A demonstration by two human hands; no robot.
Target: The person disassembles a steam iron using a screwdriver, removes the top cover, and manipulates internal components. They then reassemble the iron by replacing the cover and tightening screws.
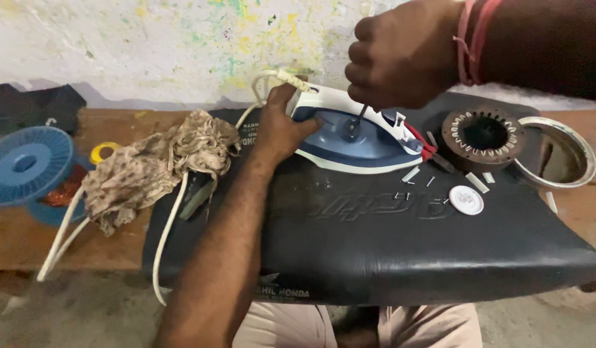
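A blue and white clothes iron (349, 138) lies on a black padded seat cushion (375, 238). My left hand (282, 125) grips the iron's rear end, by the white cord. My right hand (401, 55) is closed around a screwdriver (358, 119) whose shaft points down into the iron's blue body. Red threads circle my right wrist. Red-handled pliers (423, 147) lie just right of the iron's tip. Small screws and white bits (414, 177) are scattered beside it, with a round white dial cap (466, 200).
A dirty rag (153, 167) sits on the cushion's left edge over the white cord (166, 238). Blue spools (27, 167) stand at the left on the wooden bench. A motor stator (481, 136) and a shiny metal ring (559, 158) rest at the right.
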